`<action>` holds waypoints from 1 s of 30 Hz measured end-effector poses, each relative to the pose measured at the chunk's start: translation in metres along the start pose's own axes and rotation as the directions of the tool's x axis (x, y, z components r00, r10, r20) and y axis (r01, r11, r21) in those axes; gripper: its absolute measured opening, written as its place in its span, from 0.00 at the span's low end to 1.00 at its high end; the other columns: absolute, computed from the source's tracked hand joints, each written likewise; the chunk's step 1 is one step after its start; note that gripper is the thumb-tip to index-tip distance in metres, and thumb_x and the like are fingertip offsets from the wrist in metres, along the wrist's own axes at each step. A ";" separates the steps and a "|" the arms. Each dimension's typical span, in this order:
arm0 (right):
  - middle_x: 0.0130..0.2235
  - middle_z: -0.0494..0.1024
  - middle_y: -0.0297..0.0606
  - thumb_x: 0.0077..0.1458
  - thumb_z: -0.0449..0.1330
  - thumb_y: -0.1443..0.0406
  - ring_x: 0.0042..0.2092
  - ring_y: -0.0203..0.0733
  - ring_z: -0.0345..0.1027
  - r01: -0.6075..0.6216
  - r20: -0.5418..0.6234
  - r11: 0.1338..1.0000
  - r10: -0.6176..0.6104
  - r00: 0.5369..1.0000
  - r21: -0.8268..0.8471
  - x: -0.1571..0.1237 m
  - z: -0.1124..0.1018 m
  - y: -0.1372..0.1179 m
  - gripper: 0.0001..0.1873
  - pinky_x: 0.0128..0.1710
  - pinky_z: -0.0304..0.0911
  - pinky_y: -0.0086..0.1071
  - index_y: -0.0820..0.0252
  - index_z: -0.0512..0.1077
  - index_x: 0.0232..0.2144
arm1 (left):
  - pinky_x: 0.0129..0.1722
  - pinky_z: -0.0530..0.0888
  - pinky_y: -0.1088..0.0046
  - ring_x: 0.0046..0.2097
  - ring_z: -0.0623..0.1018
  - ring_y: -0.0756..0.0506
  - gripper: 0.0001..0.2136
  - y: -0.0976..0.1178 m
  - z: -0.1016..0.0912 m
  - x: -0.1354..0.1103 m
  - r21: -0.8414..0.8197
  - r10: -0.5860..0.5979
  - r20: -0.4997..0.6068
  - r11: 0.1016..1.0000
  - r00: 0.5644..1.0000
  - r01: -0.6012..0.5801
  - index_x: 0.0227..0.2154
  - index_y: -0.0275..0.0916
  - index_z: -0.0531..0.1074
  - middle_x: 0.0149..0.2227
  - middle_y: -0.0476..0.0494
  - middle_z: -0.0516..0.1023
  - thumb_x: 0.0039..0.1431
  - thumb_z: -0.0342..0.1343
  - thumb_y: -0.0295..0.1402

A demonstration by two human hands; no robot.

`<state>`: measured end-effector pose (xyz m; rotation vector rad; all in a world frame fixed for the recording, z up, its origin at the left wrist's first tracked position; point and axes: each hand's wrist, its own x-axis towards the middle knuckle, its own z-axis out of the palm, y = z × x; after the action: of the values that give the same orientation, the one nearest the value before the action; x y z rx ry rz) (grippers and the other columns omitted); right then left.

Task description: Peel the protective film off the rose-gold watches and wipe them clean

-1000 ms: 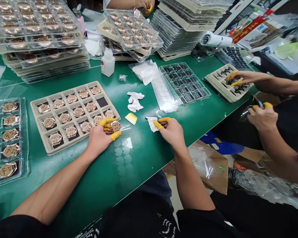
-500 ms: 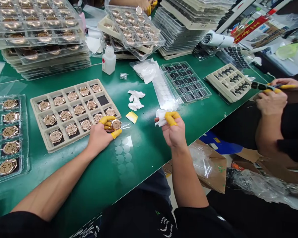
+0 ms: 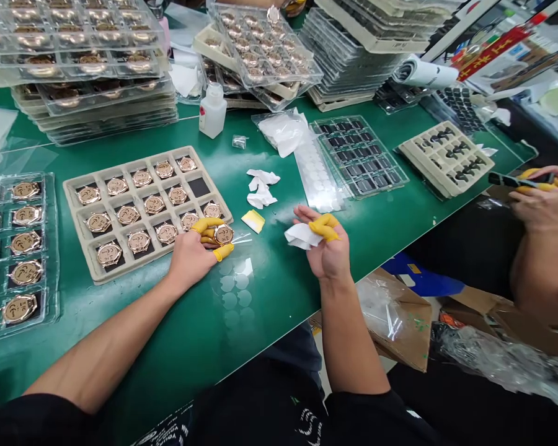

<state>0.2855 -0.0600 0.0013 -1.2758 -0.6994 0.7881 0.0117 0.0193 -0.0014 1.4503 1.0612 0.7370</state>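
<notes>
Here the left hand (image 3: 193,254) rests low on the green worktop (image 3: 279,291), forearm stretched in from the lower left, wrist flat, knuckles up. Its grip is pressed together on a rose-gold watch case (image 3: 224,234): yellow-cotted fingers (image 3: 203,225) curl over the top edge and a yellow-cotted thumb tip sits under it, so the case is pinched just off the near right corner of the beige tray (image 3: 74,248). That tray holds rows of like watch cases, with one dark cell bare near its far right corner.

The right hand (image 3: 328,248) is raised a little above the worktop's edge, forearm coming up from below, palm turned up and toward the left. Its grip pinches a crumpled white wipe (image 3: 300,236) between a yellow-cotted thumb (image 3: 324,227) and the fingers behind it; the wipe sticks out to the left of the hand, well apart from the watch case.

Between the two hands, a clear strip of round film stickers (image 3: 235,285) lies on the worktop. Beyond them lie used white wipes (image 3: 260,189) and a small yellow pad (image 3: 252,220). At the right edge, another person's hands (image 3: 546,201) hold a dark tool.
</notes>
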 end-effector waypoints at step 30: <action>0.30 0.74 0.32 0.53 0.72 0.77 0.33 0.29 0.59 0.264 0.339 0.635 -0.004 0.941 -0.726 0.256 0.242 -0.071 0.11 0.40 0.60 0.30 0.75 0.79 0.40 | 0.44 0.84 0.70 0.39 0.86 0.47 0.21 0.000 0.006 -0.008 -0.052 0.000 0.048 0.999 0.999 0.002 0.51 0.42 0.78 0.40 0.50 0.86 0.51 0.68 0.30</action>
<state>0.2396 0.2770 0.1165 -1.8518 -1.4873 0.5684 0.0136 0.0099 -0.0013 1.4158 0.9987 0.7207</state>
